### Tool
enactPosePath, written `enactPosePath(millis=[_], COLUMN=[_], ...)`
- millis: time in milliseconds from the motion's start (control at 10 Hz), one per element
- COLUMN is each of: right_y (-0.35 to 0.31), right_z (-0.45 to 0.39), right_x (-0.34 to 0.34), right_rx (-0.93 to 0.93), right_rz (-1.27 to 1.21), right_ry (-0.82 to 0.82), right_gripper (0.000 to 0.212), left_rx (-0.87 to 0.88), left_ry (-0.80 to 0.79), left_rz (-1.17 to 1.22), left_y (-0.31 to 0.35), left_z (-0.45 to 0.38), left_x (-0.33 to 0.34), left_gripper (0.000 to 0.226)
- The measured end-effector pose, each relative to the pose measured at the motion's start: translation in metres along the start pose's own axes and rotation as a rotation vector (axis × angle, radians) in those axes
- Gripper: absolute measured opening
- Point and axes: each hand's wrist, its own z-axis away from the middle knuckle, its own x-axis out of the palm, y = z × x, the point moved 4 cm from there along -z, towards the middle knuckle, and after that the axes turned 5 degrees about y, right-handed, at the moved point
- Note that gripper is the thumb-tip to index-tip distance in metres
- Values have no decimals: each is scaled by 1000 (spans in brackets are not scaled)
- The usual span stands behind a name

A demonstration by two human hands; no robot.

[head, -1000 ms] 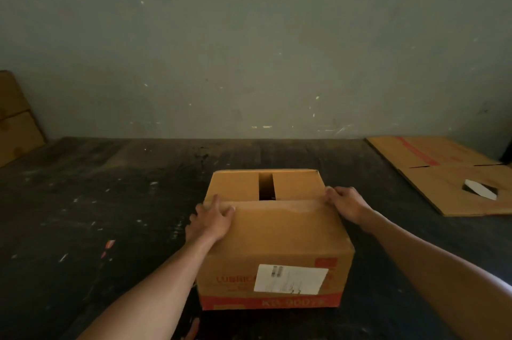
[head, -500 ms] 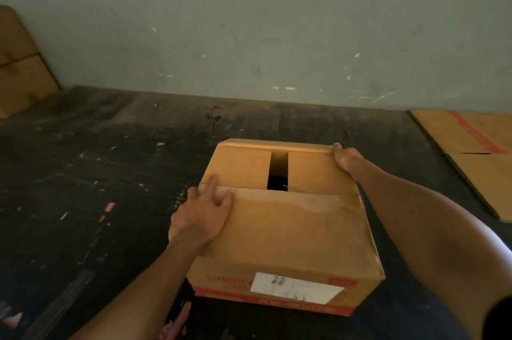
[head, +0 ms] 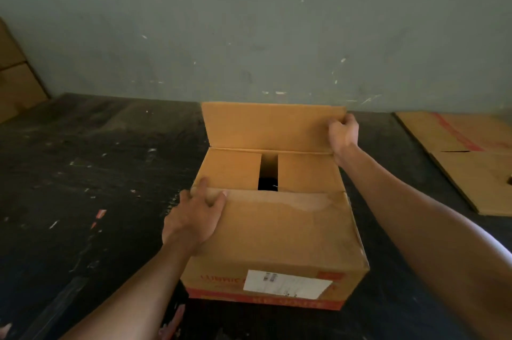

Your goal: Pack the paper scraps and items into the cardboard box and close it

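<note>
The cardboard box (head: 273, 231) is placed on the dark floor (head: 83, 173), at the middle of the view, with a white label (head: 286, 283) on its near side. The near flap (head: 285, 218) is folded down over the top. Two inner flaps are also laid flat, and a narrow dark gap is left between them. The far flap (head: 266, 126) is raised almost upright, at 12 o'clock.

The left hand (head: 194, 219) is laid flat on the near flap at its left corner, at 9 o'clock of the box; the fingers are spread and nothing is gripped. The right hand (head: 342, 133) is stretched forward to 1 o'clock, and its fingers are closed around the right edge of the far flap.

A flattened cardboard sheet (head: 471, 157) is seen at 3 o'clock, well apart from the box.
</note>
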Motion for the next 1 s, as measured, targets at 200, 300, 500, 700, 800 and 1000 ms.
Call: enactPosePath(millis=[200,300,500,700,800,1000], right_y=[14,36,71,63,46,90], right_z=[75,107,152,155,171,298], right_x=[-45,-64,-62,-57,-51,-75], right_rx=[-147,-225,-315,-234,-336,-694], right_rz=[109,336,998,1120,1059,668], right_ry=[-72,-188,-388,-432,-304,-64], right_gripper=[19,29,64,65,49,50], left_rx=[-32,-16,36,58,175,742], left_ry=[99,149,89,-42,72,153], left_rz=[104,137,-9,-21,-111,211], left_y=[-1,-3,-2,-3,5,-2], left_z=[12,13,9,8,11,131], left_x=[-7,-6,-4,-2,-13,8], left_gripper=[96,92,58,63,63,56])
